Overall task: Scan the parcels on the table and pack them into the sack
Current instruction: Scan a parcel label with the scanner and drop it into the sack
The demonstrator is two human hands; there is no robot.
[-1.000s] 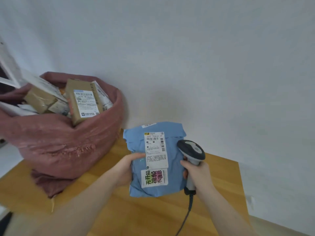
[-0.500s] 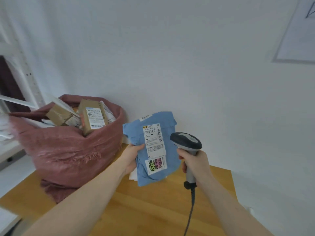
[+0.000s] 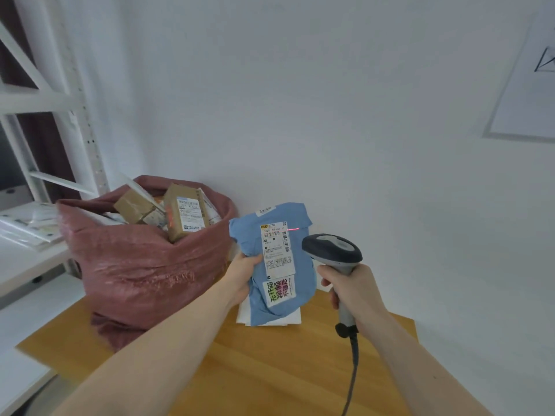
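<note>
Blue parcel point(image 3: 300, 256) label point(image 3: 277, 246) reads "0020"; left hand point(image 3: 244, 270) grips it.

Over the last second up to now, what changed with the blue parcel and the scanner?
The left hand lifted the blue parcel off the table, uncovering a white parcel beneath. A red scan line now lies at the edge of the parcel's shipping label. The right hand keeps its grip on the scanner; the sack stays full and in place.

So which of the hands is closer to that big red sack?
Left. The left hand holds the blue parcel right beside the red sack; the right hand, gripping the scanner, is beyond the parcel.
</note>
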